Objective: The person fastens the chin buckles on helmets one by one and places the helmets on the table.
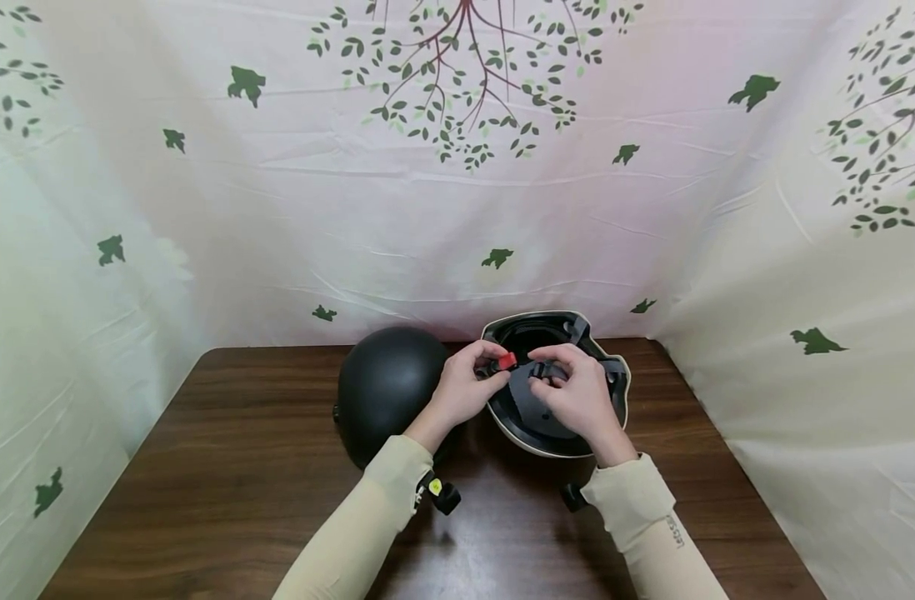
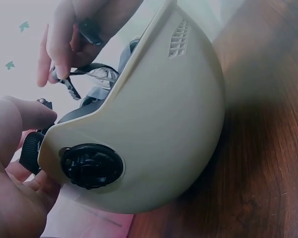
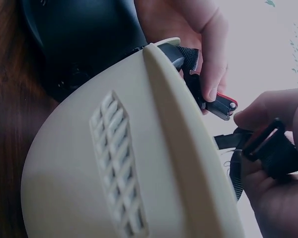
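Note:
A cream helmet (image 2: pixel 181 119) lies upturned at the table's back, its dark padded inside (image 1: pixel 540 408) facing up. Over its left edge my left hand (image 1: pixel 461 387) pinches a black chin strap's end with a red-and-black buckle (image 1: pixel 507 361). My right hand (image 1: pixel 577 390) grips another black strap (image 3: pixel 275 156) with a slider, between thumb and fingers above the helmet's opening. The two strap ends are apart, a short gap between them. A round black knob (image 2: pixel 93 166) sits on the helmet's side, close to my left hand.
A black helmet (image 1: pixel 390 387) rests dome up just left of the cream one, beside my left forearm. The brown wooden table (image 1: pixel 240 467) ends at a hanging cloth (image 1: pixel 397 242) printed with leaves, which also encloses both sides.

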`<state>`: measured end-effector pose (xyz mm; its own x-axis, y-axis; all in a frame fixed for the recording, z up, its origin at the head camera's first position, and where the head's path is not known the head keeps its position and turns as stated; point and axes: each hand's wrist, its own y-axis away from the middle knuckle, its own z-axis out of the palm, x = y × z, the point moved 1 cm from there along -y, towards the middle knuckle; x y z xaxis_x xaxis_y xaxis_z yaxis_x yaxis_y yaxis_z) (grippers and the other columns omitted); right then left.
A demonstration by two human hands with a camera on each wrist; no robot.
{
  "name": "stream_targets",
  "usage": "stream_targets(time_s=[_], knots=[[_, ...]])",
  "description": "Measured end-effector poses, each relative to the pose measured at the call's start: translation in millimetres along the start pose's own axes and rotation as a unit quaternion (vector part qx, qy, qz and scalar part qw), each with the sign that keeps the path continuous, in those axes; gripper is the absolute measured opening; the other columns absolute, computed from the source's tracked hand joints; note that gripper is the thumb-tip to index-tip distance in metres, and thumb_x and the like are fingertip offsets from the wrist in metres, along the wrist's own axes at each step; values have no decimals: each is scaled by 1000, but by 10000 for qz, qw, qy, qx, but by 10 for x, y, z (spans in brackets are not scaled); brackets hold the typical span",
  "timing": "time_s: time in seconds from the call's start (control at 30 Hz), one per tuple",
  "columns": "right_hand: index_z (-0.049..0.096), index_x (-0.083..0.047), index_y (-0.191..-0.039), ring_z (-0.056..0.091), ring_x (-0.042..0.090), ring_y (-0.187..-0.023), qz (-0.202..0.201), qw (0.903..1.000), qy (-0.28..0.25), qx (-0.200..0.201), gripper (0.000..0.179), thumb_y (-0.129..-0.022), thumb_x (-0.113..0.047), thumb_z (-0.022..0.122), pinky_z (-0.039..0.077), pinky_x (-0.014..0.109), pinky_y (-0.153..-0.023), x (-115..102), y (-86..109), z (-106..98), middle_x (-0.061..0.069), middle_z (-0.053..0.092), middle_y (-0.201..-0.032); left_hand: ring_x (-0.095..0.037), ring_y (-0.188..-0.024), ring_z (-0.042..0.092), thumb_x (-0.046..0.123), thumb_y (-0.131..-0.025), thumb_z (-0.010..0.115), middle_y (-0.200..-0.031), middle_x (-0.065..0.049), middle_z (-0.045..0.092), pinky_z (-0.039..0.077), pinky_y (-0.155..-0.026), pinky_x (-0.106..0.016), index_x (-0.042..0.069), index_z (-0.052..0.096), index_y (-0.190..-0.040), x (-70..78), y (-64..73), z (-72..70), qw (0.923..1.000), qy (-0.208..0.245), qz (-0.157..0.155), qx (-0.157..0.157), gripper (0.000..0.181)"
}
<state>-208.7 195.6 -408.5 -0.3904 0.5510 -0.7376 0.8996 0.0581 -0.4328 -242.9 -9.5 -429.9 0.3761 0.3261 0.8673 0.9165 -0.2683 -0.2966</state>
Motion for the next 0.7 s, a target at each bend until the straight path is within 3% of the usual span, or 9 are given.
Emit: stream_targets(time_s=[0.13, 0.37, 0.7], knots=[[81, -8, -117, 62, 11, -76, -140, 9997, 119, 136, 29, -89, -2, 86, 49, 19, -66, -1, 12, -8, 13, 74, -109, -29, -113, 74, 10, -99, 79, -123, -11, 80, 60, -105, -49, 11, 73, -125, 13, 4, -9, 10000, -74, 22, -55, 26], [81, -11, -118, 74, 23, -94, -345, 9992, 84, 181, 29, -91, -6, 89, 55, 15, -79, 0, 39, -45, 12, 81, -111, -30, -117, 73, 9, -99, 79, -124, -11, 80, 57, -108, -51, 9, 72, -124, 23, -17, -19, 9996, -243, 141, -31, 26], [79, -7, -121, 76, 18, -95, -452, 9988, -103, 144, 27, -95, -2, 84, 56, 10, -83, -12, 57, -115, 14, 82, -118, -27, -116, 73, 9, -99, 78, -124, -10, 79, 58, -104, -46, 10, 72, -125, 64, -46, -20, 9984, -501, 238, 123, 27]])
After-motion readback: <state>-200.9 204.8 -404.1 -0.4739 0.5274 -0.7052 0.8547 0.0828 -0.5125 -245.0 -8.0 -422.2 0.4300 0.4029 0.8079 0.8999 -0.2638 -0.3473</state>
